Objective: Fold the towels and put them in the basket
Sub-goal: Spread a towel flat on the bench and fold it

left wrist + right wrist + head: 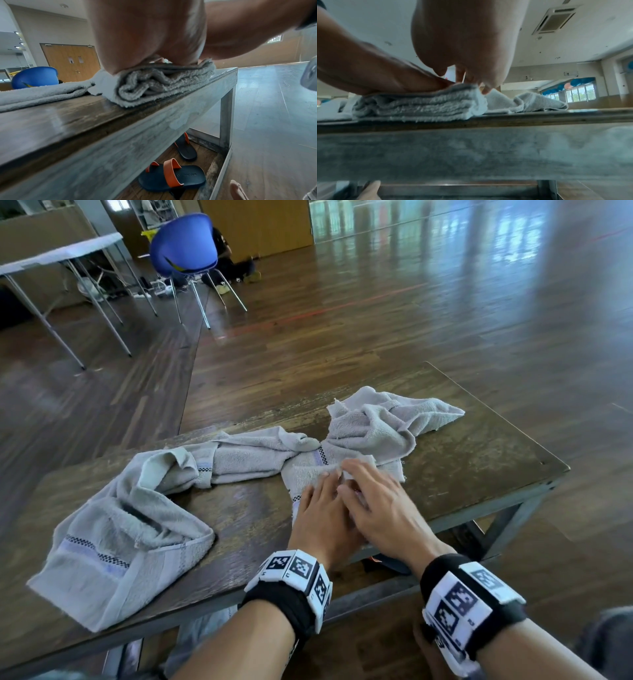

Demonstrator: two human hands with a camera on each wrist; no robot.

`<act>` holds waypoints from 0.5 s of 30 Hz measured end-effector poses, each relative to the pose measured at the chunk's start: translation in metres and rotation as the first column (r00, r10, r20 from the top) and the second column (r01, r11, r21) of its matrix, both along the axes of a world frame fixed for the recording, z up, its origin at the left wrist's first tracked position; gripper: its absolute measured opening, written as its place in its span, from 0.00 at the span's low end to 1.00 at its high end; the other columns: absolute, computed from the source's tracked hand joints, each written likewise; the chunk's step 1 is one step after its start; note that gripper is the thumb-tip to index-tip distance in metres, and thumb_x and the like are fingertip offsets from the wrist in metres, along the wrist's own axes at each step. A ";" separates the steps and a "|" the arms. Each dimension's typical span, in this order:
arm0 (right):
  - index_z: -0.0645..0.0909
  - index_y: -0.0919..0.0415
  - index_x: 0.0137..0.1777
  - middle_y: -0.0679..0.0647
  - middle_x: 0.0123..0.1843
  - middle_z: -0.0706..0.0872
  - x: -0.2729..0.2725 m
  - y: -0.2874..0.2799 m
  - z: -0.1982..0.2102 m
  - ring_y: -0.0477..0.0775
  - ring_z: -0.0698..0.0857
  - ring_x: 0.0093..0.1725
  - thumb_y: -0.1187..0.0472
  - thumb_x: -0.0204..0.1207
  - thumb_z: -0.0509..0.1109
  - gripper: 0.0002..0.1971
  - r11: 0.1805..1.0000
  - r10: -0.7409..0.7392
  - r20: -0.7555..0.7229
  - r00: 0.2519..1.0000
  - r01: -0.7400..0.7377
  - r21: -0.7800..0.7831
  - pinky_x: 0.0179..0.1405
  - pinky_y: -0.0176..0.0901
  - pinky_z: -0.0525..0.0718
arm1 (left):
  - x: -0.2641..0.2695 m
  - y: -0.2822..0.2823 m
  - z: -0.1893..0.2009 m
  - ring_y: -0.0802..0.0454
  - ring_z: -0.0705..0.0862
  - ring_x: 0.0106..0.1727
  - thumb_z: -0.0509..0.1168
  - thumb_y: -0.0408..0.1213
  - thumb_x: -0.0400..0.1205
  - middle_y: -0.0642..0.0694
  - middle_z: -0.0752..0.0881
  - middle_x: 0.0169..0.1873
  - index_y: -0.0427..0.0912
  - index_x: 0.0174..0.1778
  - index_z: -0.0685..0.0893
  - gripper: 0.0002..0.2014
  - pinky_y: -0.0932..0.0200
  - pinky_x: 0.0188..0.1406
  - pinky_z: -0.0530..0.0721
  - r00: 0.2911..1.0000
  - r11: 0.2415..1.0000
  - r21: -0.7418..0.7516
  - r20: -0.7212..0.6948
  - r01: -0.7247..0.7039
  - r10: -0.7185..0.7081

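A folded grey towel (310, 474) lies near the front edge of the wooden table (479, 460). Both hands rest on top of it, side by side. My left hand (322, 508) presses flat on it with straight fingers. My right hand (373, 494) overlaps the left, its fingers spread over the top layer. The left wrist view shows the folded towel (154, 86) stacked in layers under the left palm (145, 54). In the right wrist view, the right hand's fingertips (485, 91) touch the folded towel (419, 106) at its edge. No basket is in view.
Three loose grey towels lie on the table: a crumpled one (130, 529) at the left, one (246, 453) in the middle, one (383, 419) at the back right. Sandals (171, 175) sit under the table. A blue chair (185, 244) and a white table (61, 251) stand far behind.
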State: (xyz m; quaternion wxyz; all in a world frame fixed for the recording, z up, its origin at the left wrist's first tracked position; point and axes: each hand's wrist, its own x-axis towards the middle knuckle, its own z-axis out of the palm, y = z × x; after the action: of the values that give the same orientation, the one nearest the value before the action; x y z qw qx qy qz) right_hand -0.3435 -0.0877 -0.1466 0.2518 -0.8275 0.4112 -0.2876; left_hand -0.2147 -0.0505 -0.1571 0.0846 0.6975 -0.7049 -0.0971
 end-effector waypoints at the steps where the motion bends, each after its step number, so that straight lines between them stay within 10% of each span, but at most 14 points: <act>1: 0.71 0.49 0.80 0.42 0.82 0.73 0.004 0.000 -0.003 0.41 0.68 0.82 0.49 0.90 0.54 0.21 0.999 0.033 -0.024 0.999 -0.032 0.035 0.83 0.43 0.61 | 0.002 0.000 0.000 0.52 0.45 0.89 0.53 0.58 0.81 0.50 0.51 0.88 0.53 0.88 0.51 0.38 0.45 0.87 0.47 1.000 1.000 -0.015 -0.019 0.003 -0.003; 7: 0.48 0.42 0.90 0.33 0.90 0.47 0.009 -0.008 -0.021 0.30 0.41 0.86 0.30 0.81 0.34 0.38 0.973 0.050 -0.190 0.980 -0.005 0.229 0.89 0.51 0.38 | 0.010 0.004 -0.005 0.56 0.38 0.88 0.59 0.59 0.78 0.51 0.46 0.88 0.47 0.89 0.45 0.47 0.49 0.88 0.41 0.996 0.998 -0.035 -0.072 -0.057 0.055; 15: 0.45 0.39 0.89 0.29 0.88 0.38 0.007 -0.017 -0.032 0.24 0.33 0.83 0.26 0.79 0.29 0.40 0.967 0.031 -0.169 0.985 0.013 0.255 0.85 0.44 0.31 | 0.016 0.008 -0.014 0.60 0.31 0.86 0.41 0.68 0.77 0.54 0.40 0.88 0.50 0.89 0.47 0.44 0.50 0.86 0.33 0.990 0.992 -0.061 -0.099 -0.111 0.105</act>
State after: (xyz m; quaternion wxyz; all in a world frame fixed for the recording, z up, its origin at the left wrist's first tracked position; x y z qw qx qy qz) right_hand -0.3361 -0.1044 -0.1784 0.3214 -0.8116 0.4613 -0.1589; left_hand -0.1991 -0.0424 -0.1716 0.1467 0.7260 -0.6641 -0.1022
